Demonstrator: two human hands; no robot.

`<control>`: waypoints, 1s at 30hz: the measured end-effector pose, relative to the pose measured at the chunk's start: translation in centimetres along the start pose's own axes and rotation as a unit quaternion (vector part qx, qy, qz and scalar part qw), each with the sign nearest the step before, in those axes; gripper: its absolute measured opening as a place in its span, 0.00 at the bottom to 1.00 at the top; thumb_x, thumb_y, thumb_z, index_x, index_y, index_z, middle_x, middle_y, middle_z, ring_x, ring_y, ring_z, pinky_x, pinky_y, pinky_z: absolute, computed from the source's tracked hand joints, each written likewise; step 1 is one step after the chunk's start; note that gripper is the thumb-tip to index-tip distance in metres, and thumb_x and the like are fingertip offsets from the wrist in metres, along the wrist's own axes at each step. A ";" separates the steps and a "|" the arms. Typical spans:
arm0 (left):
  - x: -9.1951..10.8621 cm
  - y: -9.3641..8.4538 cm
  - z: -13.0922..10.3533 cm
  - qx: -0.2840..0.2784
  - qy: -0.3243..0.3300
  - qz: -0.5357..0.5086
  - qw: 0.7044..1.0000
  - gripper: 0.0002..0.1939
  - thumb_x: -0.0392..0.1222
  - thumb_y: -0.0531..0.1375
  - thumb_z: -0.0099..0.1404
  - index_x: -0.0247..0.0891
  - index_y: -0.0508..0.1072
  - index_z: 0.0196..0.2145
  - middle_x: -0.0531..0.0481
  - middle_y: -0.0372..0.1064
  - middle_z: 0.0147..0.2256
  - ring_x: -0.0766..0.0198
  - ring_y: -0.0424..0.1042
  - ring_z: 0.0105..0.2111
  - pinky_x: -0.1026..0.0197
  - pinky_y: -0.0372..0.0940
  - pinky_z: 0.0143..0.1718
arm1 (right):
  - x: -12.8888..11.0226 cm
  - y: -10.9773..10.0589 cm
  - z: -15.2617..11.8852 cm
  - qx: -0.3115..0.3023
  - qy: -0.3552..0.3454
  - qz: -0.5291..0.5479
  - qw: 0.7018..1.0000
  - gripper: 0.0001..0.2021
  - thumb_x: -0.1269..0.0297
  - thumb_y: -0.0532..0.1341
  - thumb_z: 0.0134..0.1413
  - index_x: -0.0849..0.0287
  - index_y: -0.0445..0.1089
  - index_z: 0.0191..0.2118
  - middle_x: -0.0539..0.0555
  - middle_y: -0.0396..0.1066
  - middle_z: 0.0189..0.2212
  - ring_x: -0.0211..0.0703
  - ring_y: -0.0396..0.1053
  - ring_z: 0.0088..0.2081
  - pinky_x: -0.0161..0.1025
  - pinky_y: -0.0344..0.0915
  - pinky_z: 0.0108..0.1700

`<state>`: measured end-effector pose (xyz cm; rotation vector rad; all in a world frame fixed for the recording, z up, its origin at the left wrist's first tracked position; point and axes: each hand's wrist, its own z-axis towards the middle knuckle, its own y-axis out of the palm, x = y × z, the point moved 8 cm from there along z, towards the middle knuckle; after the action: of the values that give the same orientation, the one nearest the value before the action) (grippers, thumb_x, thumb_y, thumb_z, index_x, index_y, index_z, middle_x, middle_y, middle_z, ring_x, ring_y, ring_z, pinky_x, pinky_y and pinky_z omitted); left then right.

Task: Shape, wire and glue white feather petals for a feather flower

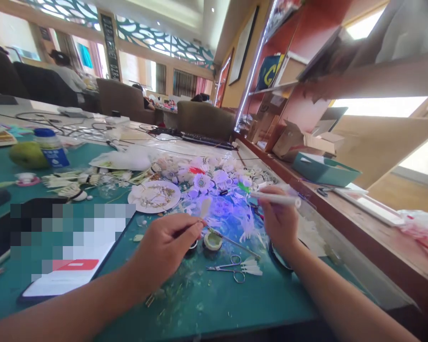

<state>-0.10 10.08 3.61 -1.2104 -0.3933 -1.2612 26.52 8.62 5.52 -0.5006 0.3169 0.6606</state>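
My left hand (173,240) pinches a small white feather-like piece (206,207) upright between thumb and fingertips. In my right hand (281,223), closed round its barrel, is a white pen-shaped light (276,198). A violet-blue glow falls on the white scraps and the mat in front of the hands. Just beyond my left fingertips stands a small round pot (213,241) with greenish contents, and a thin stick (235,244) slants beside it. Small scissors (235,269) lie nearer me, next to several cut feather pieces (252,267). Part of a dark-rimmed round object (283,261) shows beneath my right wrist.
Feathered white shuttlecock-like pieces (201,181) are heaped at the back centre. Left of them are a white plate (135,202) of fine bits, a blue-capped bottle (53,147) and a tablet-like screen (74,266). A raised wooden ledge (356,232) runs along the right, with a green box (324,169).
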 end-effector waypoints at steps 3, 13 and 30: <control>-0.7 -0.5 1.4 0.010 -0.005 0.039 0.999 0.16 0.45 0.56 0.73 0.38 0.78 0.31 0.51 0.76 0.29 0.60 0.76 0.32 0.60 0.69 0.35 | -3.6 0.6 0.5 -0.018 -0.077 0.027 0.997 0.06 0.59 0.59 0.67 0.52 0.69 0.46 0.59 0.75 0.43 0.56 0.74 0.48 0.57 0.72 0.49; -1.6 -0.8 5.9 0.013 -0.039 0.191 0.981 0.13 0.47 0.62 0.74 0.35 0.76 0.48 0.46 0.77 0.45 0.57 0.78 0.41 0.50 0.75 0.45 | -11.0 5.0 2.0 0.003 -0.130 0.073 0.989 0.18 0.67 0.53 0.70 0.52 0.53 0.62 0.61 0.72 0.48 0.51 0.74 0.47 0.56 0.71 0.52; -2.7 0.2 4.7 0.042 -0.051 0.246 0.967 0.11 0.46 0.62 0.74 0.35 0.76 0.46 0.47 0.77 0.44 0.58 0.78 0.41 0.51 0.75 0.44 | -11.2 7.5 -0.1 0.063 -0.230 0.119 0.964 0.31 0.76 0.55 0.65 0.56 0.45 0.70 0.63 0.74 0.47 0.52 0.77 0.45 0.61 0.72 0.50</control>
<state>0.87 15.44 3.17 -1.2089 -0.1982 -0.7511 13.23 7.97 7.77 -0.1755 -0.0222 0.9614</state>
